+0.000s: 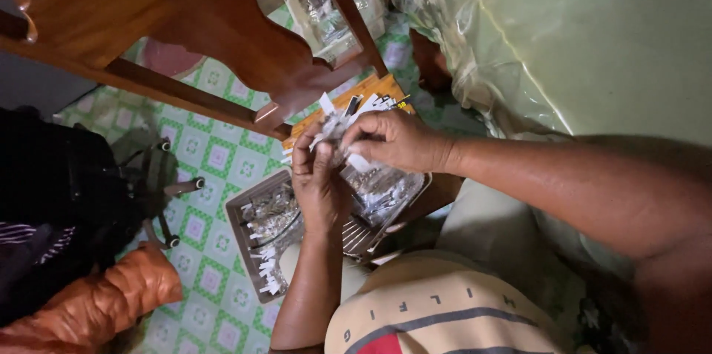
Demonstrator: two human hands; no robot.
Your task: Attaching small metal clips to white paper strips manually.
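Above the grey tray point(248, 250), left hand point(319, 183) and right hand point(397, 139), fingers pinched together on white-tagged bundle point(343, 123).

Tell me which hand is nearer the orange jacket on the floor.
Left. The left hand is over the tray, on the side toward the orange jacket; the right hand is farther away, beyond the left.
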